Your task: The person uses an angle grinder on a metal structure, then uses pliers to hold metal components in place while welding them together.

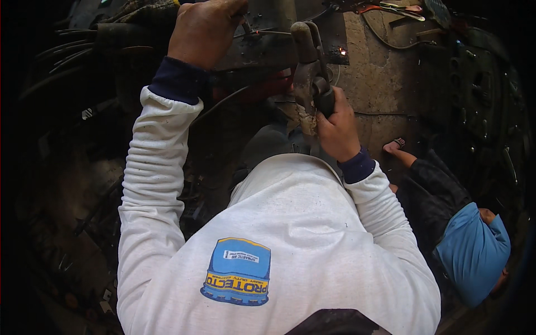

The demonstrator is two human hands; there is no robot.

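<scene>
My right hand (339, 125) is closed around the dark grip of a worn welding electrode holder (305, 70), whose rounded jaw end points up and away from me. A thin welding rod (274, 32) runs left from its head to a small red-glowing spot beside my left hand. My left hand (205, 32) is curled into a fist at the top of the view, over the left part of a dark metal plate (262, 58). A short metal piece (246, 25) shows just below its fingers. What that hand grips is mostly hidden.
A bright orange ember (343, 52) glows at the plate's right corner. Cables and red-handled tools (393, 9) lie on the concrete floor (377, 72) at the upper right. A person in a blue shirt (473, 251) is close at my right. Dark metal rods (70, 50) jut out at the left.
</scene>
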